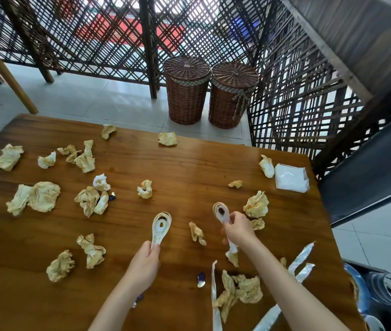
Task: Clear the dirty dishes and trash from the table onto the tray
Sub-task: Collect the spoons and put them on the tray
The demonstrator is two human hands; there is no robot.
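Observation:
My left hand (pixel 144 262) grips the handle of a white ceramic spoon (pixel 161 226) with brown residue in its bowl, held just above the wooden table (pixel 177 168). My right hand (pixel 238 229) grips a second dirty white spoon (pixel 220 212) by its handle, bowl pointing away from me. Several crumpled stained napkins lie scattered over the table, such as one (pixel 43 195) at the left and one (pixel 256 204) beside my right hand. Torn silver wrapper strips (pixel 303 261) lie at the near right. A dark tray (pixel 366 304) with dishes sits off the table's near right corner.
A white packet of tissues (pixel 291 177) lies at the table's far right edge. Small purple foil wrappers (pixel 201 279) lie near me. Two lidded wicker baskets (pixel 186 89) stand on the floor beyond the table, before a lattice screen. A wooden leg (pixel 5 72) stands at far left.

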